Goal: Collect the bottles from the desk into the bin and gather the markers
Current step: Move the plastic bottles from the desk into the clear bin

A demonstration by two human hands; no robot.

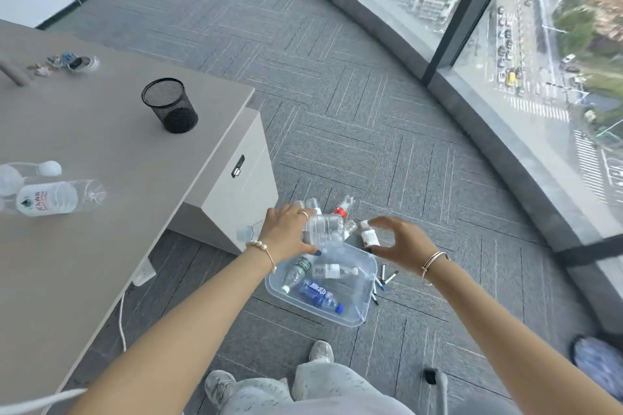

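Note:
A clear plastic bin [337,319] stands on the carpet beside the desk [101,246]. Inside lie a green-labelled bottle [297,269], a white-labelled bottle [333,270] and a blue bottle [320,295]. My left hand [286,232] grips a clear bottle [325,229] above the bin's far edge. My right hand [396,242] hovers beside it, fingers and thumb curved apart, holding nothing. Several small bottles [344,210] lie on the floor beyond the bin. Markers [384,278] lie on the carpet right of the bin. Two bottles [57,197] rest on the desk at the left.
A black mesh cup [170,104] stands on the desk, with small clips [67,61] further back. A drawer cabinet [236,199] sits under the desk corner. A white cable [123,313] hangs off the desk edge. A curved glass wall [505,77] bounds the right.

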